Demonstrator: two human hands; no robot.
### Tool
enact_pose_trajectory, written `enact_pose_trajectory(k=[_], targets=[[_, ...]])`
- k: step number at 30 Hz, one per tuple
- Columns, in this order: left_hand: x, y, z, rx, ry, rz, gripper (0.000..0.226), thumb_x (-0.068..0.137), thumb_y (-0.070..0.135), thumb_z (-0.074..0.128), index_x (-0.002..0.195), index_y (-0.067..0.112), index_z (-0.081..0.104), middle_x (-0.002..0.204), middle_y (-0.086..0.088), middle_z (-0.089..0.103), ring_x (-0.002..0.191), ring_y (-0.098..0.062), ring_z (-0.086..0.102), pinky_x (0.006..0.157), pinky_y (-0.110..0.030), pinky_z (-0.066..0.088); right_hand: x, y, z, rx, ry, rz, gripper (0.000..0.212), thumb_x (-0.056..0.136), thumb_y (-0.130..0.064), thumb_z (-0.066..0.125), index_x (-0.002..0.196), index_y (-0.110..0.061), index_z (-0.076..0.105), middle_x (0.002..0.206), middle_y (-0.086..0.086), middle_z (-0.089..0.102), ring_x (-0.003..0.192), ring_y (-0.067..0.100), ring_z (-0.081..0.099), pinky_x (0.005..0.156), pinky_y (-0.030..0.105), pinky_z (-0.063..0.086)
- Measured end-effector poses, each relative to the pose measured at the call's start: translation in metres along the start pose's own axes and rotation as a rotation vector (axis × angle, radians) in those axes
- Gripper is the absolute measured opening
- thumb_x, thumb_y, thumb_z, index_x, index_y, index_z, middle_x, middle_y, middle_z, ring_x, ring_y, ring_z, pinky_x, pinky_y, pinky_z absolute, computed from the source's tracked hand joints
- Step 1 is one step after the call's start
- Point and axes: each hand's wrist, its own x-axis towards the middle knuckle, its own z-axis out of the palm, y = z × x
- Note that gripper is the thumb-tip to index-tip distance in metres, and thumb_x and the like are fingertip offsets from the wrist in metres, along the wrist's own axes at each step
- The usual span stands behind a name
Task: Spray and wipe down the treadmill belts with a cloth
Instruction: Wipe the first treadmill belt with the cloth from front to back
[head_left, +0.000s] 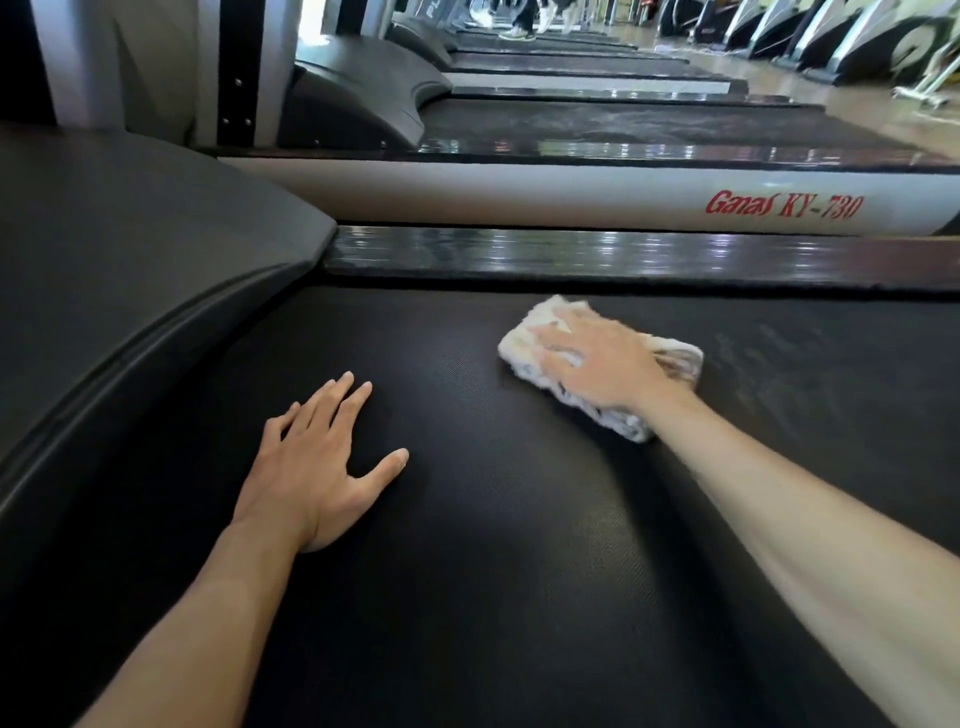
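A gym floor (841, 104) runs off behind a row of treadmills, each black belt parted from the next by a glossy side rail (571, 254). The near belt (467, 545) fills most of the view, matte and finely textured. At far left the dark motor hood (130, 270) curves over its front end.

The left hand (317, 467) lies flat on the belt just short of the hood, palm down, fingers (343, 400) straight and close together, thumb splayed to the side. It holds nothing and looks to be bracing the person's weight.

Further right the right hand (597, 364) presses the cloth (530, 353) down onto the belt near the side rail, fingers straight and slightly spread over it, not curled round it. The cloth is white, folded to a thick pad, nubby like towelling, with greyish marks at the edges. It is blurred, which suggests a wiping stroke. To its right the belt shows faint pale streaks (769, 364), perhaps damp. No spray bottle is in view.

Risks, as I judge them: the belt may slip under the leaning left hand and pitch the person forward. The pad, held by flat pressure alone, may unfold or slide out. A soiled cloth may smear dirt instead of lifting it.
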Motion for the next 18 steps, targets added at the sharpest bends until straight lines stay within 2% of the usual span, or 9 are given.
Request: enact_pose_trajectory(k=[2, 4, 5, 8, 10, 12, 14, 16, 18], targets=[[0.000, -0.001, 0.000, 0.002, -0.005, 0.002, 0.092, 0.085, 0.081, 0.014, 0.162, 0.031, 0.001, 0.169, 0.011, -0.007, 0.155, -0.009, -0.004, 0.127, -0.039, 0.007, -0.036, -0.013, -0.001, 0.070, -0.034, -0.168, 0.055, 0.093, -0.065, 0.029, 0.138, -0.047, 0.056, 0.159, -0.011, 0.040, 0.144, 0.016, 0.040, 0.117, 0.041, 0.033], [0.000, 0.000, 0.000, 0.018, -0.012, 0.000, 0.095, 0.083, 0.085, 0.007, 0.162, 0.031, -0.001, 0.169, 0.011, -0.008, 0.155, -0.009, -0.004, 0.127, -0.039, 0.007, -0.073, -0.008, -0.007, 0.160, -0.044, -0.179, 0.058, 0.092, -0.067, 0.031, 0.142, -0.049, 0.054, 0.161, -0.025, 0.029, 0.148, -0.003, 0.023, 0.123, 0.030, 0.018], [0.000, -0.001, 0.000, 0.028, -0.010, -0.001, 0.097, 0.081, 0.086, 0.004, 0.161, 0.031, -0.002, 0.169, 0.010, -0.008, 0.155, -0.009, -0.004, 0.127, -0.039, 0.007, -0.080, 0.002, -0.010, 0.175, -0.019, -0.162, 0.058, 0.092, -0.068, 0.033, 0.142, -0.050, 0.054, 0.159, -0.027, 0.027, 0.147, -0.006, 0.020, 0.124, 0.029, 0.017], [-0.001, -0.001, -0.001, 0.018, -0.026, -0.008, 0.093, 0.084, 0.082, 0.010, 0.162, 0.032, -0.001, 0.169, 0.010, -0.007, 0.155, -0.009, -0.004, 0.127, -0.039, 0.006, -0.054, 0.028, -0.015, 0.122, 0.011, -0.029, 0.045, 0.102, -0.057, 0.043, 0.145, -0.046, 0.052, 0.166, -0.020, 0.025, 0.154, 0.008, 0.024, 0.125, 0.045, 0.020], [-0.001, 0.000, 0.000, 0.020, -0.024, -0.011, 0.092, 0.085, 0.081, 0.013, 0.162, 0.032, 0.001, 0.169, 0.011, -0.006, 0.156, -0.010, -0.002, 0.126, -0.040, 0.007, -0.023, 0.026, -0.012, 0.024, -0.012, 0.062, 0.046, 0.104, -0.053, 0.040, 0.148, -0.043, 0.051, 0.168, -0.012, 0.026, 0.154, 0.018, 0.027, 0.121, 0.045, 0.024], [0.000, 0.001, 0.000, 0.036, -0.020, -0.011, 0.096, 0.082, 0.086, 0.009, 0.162, 0.032, 0.003, 0.169, 0.010, -0.003, 0.156, -0.010, 0.000, 0.126, -0.040, 0.008, -0.017, 0.011, -0.007, 0.016, -0.023, 0.013, 0.057, 0.094, -0.063, 0.031, 0.143, -0.046, 0.053, 0.161, -0.004, 0.038, 0.145, 0.025, 0.039, 0.114, 0.045, 0.034], [0.000, 0.002, -0.001, 0.045, -0.008, -0.011, 0.102, 0.078, 0.089, 0.004, 0.162, 0.031, 0.005, 0.170, 0.010, 0.000, 0.156, -0.010, 0.001, 0.126, -0.041, 0.010, -0.051, -0.008, -0.003, 0.096, -0.043, -0.148, 0.054, 0.090, -0.063, 0.034, 0.135, -0.045, 0.058, 0.153, -0.004, 0.047, 0.138, 0.023, 0.048, 0.112, 0.045, 0.040], [-0.002, 0.006, -0.003, 0.048, -0.030, -0.007, 0.102, 0.079, 0.089, 0.002, 0.162, 0.030, 0.003, 0.170, 0.008, -0.002, 0.156, -0.010, 0.000, 0.126, -0.041, 0.009, -0.106, -0.014, 0.002, 0.161, -0.048, -0.262, 0.046, 0.096, -0.060, 0.043, 0.137, -0.046, 0.059, 0.160, -0.011, 0.042, 0.147, 0.014, 0.039, 0.121, 0.038, 0.029], [-0.005, 0.009, -0.009, 0.088, -0.079, -0.011, 0.102, 0.076, 0.083, 0.000, 0.162, 0.028, -0.003, 0.170, 0.007, -0.007, 0.156, -0.011, -0.005, 0.127, -0.041, 0.007, -0.131, -0.004, -0.003, 0.204, 0.005, -0.261, 0.045, 0.098, -0.061, 0.045, 0.139, -0.047, 0.058, 0.163, -0.018, 0.036, 0.152, 0.006, 0.030, 0.124, 0.034, 0.023]])
